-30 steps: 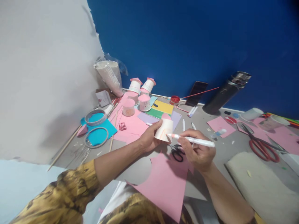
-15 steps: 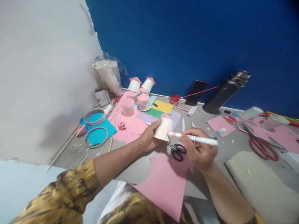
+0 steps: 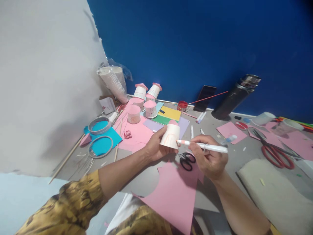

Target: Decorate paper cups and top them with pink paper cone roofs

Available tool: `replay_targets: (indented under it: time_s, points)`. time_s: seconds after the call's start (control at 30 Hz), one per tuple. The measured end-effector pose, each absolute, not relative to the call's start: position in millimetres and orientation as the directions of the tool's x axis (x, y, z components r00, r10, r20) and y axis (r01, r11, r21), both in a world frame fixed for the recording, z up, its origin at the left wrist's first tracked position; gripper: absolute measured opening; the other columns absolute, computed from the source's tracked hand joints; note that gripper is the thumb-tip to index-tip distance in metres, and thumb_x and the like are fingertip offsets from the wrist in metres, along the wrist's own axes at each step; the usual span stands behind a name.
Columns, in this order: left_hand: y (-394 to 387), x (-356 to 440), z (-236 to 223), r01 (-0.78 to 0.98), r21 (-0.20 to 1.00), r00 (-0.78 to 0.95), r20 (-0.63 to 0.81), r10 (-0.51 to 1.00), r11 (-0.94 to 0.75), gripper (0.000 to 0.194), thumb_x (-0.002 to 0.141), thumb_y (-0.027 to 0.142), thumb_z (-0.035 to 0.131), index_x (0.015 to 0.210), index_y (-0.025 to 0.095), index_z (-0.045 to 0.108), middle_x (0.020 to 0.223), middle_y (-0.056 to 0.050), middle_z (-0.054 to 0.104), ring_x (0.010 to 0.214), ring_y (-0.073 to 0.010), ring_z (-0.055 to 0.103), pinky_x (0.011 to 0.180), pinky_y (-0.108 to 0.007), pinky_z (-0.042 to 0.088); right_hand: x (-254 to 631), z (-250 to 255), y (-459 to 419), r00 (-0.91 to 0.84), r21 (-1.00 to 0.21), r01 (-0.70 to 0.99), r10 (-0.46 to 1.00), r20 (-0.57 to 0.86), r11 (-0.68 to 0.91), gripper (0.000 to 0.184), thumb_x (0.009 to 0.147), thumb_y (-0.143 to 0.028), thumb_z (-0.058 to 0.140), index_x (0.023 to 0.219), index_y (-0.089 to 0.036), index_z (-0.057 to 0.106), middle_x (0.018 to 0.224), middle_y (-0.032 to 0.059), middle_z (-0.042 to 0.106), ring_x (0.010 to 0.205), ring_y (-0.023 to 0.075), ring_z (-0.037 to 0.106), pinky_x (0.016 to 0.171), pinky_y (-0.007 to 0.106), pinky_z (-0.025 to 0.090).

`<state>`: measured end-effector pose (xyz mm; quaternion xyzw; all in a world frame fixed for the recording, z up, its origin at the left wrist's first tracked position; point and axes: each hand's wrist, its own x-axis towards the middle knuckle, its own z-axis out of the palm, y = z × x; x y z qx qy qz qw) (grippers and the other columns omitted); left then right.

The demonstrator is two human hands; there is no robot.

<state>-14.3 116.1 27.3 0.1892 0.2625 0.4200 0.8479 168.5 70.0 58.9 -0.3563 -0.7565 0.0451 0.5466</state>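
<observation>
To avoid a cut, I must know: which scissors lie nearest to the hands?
The black-handled scissors, between the left hand and right hand; the red-handled scissors lie farther off, to the right.

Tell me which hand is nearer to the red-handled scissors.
Right. The right hand, holding a white marker, is to the left of the red-handled scissors; the left hand, holding a paper cup, is farther left of them.
</observation>
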Motion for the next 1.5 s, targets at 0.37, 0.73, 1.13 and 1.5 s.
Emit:
replay_targets:
  time_s: [0.37, 0.73, 1.13, 1.5]
  points:
    - [116.0, -14.1, 26.8, -0.619, 0.548, 0.493, -0.286, 0.821, 0.563, 0.051, 0.102, 0.052, 0.048, 0.111, 0.006, 0.068, 0.080, -0.013, 0.068, 0.064, -0.0238, 0.068, 0.058, -0.037, 0.060, 169.6, 59.5, 67.7, -0.170, -0.538, 0.439, 0.654, 0.737, 0.720, 0.009, 0.095, -0.018, 0.065, 0.088, -0.022, 0.068, 0.073, -0.0015, 0.072, 0.049, 0.0106, 0.061, 0.048, 0.023, 0.047]
    - [114.5, -11.7, 26.7, -0.602, 0.600, 0.461, -0.277, 0.843, 0.526, 0.049, 0.104, 0.048, 0.045, 0.115, 0.005, 0.067, 0.077, -0.012, 0.068, 0.062, -0.0236, 0.067, 0.058, -0.036, 0.060, 167.5, 58.5, 68.3, -0.185, -0.551, 0.408, 0.657, 0.731, 0.728, 0.008, 0.094, -0.019, 0.066, 0.088, -0.022, 0.068, 0.070, -0.0026, 0.070, 0.045, 0.0088, 0.056, 0.044, 0.022, 0.044]
    - [112.4, -9.0, 24.4, -0.608, 0.623, 0.395, -0.300, 0.868, 0.492, 0.037, 0.101, 0.043, 0.055, 0.104, 0.008, 0.069, 0.076, -0.009, 0.067, 0.063, -0.0215, 0.066, 0.057, -0.032, 0.059, 164.1, 60.3, 68.4, -0.170, -0.504, 0.467, 0.633, 0.756, 0.727, 0.008, 0.096, -0.022, 0.064, 0.089, -0.022, 0.067, 0.072, 0.0002, 0.072, 0.052, 0.0130, 0.064, 0.050, 0.025, 0.051]
    - [111.6, -9.4, 22.9, -0.605, 0.627, 0.379, -0.315, 0.870, 0.491, 0.034, 0.100, 0.043, 0.058, 0.100, 0.010, 0.068, 0.073, -0.008, 0.066, 0.060, -0.0206, 0.066, 0.055, -0.031, 0.058, 163.8, 59.5, 69.2, -0.207, -0.505, 0.468, 0.646, 0.735, 0.725, 0.011, 0.095, -0.018, 0.063, 0.085, -0.021, 0.066, 0.068, -0.0019, 0.069, 0.049, 0.0104, 0.059, 0.046, 0.022, 0.044]
